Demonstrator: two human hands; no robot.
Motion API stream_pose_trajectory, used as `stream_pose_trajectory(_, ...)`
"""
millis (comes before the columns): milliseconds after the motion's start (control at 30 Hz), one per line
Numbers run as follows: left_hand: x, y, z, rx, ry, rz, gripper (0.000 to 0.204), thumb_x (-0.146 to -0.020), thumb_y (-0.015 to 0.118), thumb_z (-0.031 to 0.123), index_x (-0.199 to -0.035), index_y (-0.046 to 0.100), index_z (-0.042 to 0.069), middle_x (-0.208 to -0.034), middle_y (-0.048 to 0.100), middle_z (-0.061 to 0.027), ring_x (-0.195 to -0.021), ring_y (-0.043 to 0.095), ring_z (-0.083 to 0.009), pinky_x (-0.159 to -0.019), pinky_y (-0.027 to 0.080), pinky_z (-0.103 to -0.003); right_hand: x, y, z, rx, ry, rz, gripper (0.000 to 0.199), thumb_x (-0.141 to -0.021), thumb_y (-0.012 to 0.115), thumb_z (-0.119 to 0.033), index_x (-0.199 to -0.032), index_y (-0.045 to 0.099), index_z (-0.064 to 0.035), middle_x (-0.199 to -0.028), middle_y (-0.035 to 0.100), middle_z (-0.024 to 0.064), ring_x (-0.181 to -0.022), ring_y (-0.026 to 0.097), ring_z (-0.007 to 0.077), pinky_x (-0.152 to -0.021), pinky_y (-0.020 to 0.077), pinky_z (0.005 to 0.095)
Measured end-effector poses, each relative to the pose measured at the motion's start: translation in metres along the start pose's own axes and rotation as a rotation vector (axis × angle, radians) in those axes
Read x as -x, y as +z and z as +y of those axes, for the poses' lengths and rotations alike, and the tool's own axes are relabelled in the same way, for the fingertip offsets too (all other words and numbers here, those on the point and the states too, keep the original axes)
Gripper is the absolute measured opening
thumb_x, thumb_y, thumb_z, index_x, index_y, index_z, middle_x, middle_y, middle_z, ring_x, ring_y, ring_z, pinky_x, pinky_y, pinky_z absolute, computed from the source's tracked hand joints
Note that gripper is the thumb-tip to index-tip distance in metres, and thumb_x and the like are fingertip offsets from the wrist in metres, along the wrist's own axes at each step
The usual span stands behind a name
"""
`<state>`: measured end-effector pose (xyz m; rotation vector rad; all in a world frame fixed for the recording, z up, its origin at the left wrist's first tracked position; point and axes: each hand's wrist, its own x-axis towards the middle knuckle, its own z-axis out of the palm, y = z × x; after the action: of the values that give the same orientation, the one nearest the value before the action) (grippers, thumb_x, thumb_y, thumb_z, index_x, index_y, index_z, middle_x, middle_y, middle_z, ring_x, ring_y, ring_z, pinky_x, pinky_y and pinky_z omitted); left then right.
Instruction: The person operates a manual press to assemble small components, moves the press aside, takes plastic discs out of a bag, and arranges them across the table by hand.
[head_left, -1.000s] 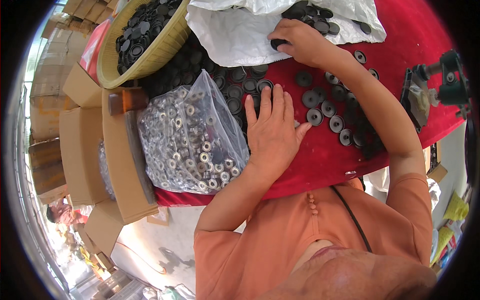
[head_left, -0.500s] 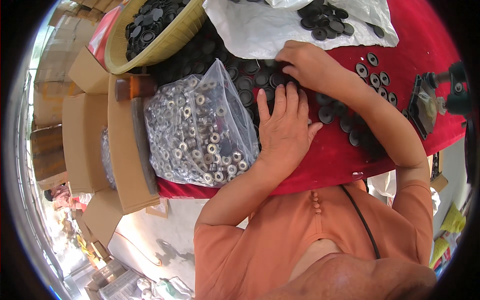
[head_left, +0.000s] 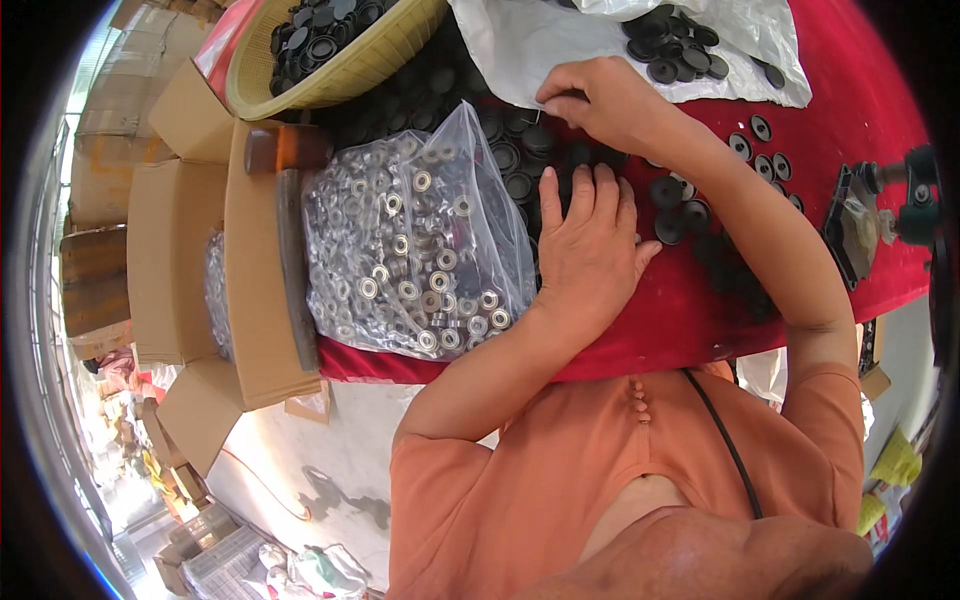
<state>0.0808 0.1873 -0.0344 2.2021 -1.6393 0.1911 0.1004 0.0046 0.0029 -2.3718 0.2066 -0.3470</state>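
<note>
The work goes best, I'd judge, if the flat palm pins the loose black caps [head_left: 520,180] while the other hand takes one at a time, so the heap doesn't slide off the red table [head_left: 700,320]. The left hand [head_left: 590,250] lies palm down on the caps, fingers stretched and slightly spread, gripping nothing, just beside the clear bag of silver rings [head_left: 410,260]. The right hand [head_left: 600,100] reaches across to the edge of the white bag [head_left: 520,50], its fingers pinched narrow; what sits between them I cannot tell. More caps fill the yellow basket [head_left: 370,60].
</note>
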Motion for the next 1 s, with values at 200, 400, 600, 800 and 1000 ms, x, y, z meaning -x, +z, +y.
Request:
stream_pose_trajectory(200,0.0,0.001,-0.001,0.001,0.02,0.025,0.071,-0.078,0.079,0.044,-0.13,0.062,-0.003,-0.135,0.053,-0.0209,-0.129,0.047,-0.0377,-0.114,0.028,-0.064,0.004,0.011,0.011,0.088,-0.149,-0.09,0.021,-0.088,0.068,-0.012,-0.105,0.076,-0.0031,-0.093,0.076,0.0177,-0.087,0.072,0.0368,-0.082,0.0567,0.0424)
stream_pose_trajectory(400,0.0,0.002,0.0,0.009,0.009,0.026,0.072,-0.078,0.08,0.042,-0.131,0.062,-0.004,-0.137,0.053,-0.0212,-0.132,0.045,-0.0388,-0.114,0.028,-0.064,0.003,0.013,0.002,-0.017,-0.129,-0.061,0.021,-0.088,0.068,-0.014,-0.105,0.076,-0.004,-0.097,0.076,0.0161,-0.091,0.072,0.0361,-0.085,0.0562,0.0441)
stream_pose_trajectory(600,-0.001,0.002,-0.001,0.048,0.004,0.017,0.073,-0.078,0.081,0.039,-0.134,0.061,-0.003,-0.138,0.053,-0.0203,-0.135,0.044,-0.0396,-0.114,0.028,-0.065,0.006,0.033,-0.012,0.15,-0.176,-0.043,0.02,-0.088,0.07,-0.019,-0.102,0.076,-0.0052,-0.093,0.075,0.0165,-0.091,0.071,0.0374,-0.084,0.0561,0.0461)
stream_pose_trajectory(800,0.0,0.002,-0.001,0.027,0.006,0.009,0.073,-0.079,0.079,0.041,-0.133,0.061,-0.004,-0.138,0.053,-0.0198,-0.135,0.043,-0.039,-0.114,0.027,-0.065,-0.005,0.034,-0.009,0.236,-0.035,0.006,0.021,-0.092,0.068,-0.022,-0.099,0.075,-0.0031,-0.089,0.074,0.0174,-0.083,0.07,0.0389,-0.077,0.0554,0.0452)
stream_pose_trajectory(1000,0.001,0.0,0.0,0.018,-0.008,-0.005,0.07,-0.082,0.077,0.044,-0.13,0.061,-0.004,-0.14,0.052,-0.02,-0.136,0.043,-0.0384,-0.115,0.026,-0.064,-0.008,0.013,0.007,0.134,-0.09,0.075,0.023,-0.093,0.066,-0.024,-0.096,0.076,-0.0028,-0.089,0.074,0.0171,-0.082,0.07,0.0394,-0.076,0.0551,0.0441)
